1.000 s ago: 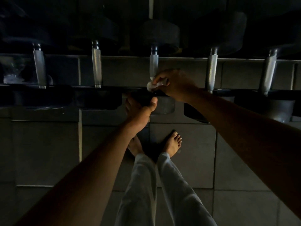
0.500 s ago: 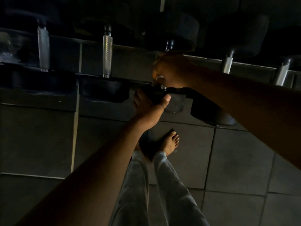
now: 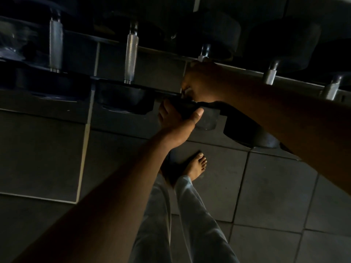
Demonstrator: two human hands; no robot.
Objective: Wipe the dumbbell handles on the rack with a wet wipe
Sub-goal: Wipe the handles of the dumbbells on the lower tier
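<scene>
I am wrapping my right hand [image 3: 204, 83] around the middle dumbbell handle [image 3: 202, 58] on the rack [image 3: 296, 80]; the wipe is hidden inside that grip. My left hand [image 3: 177, 120] is gripping the near weight [image 3: 207, 118]. I judge several handles remain. No writing is readable.

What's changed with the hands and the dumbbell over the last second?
The right hand has closed round the middle dumbbell handle, hiding most of it and the wipe that showed a second ago. The left hand still grips that dumbbell's near head. The other handles are unchanged.
</scene>
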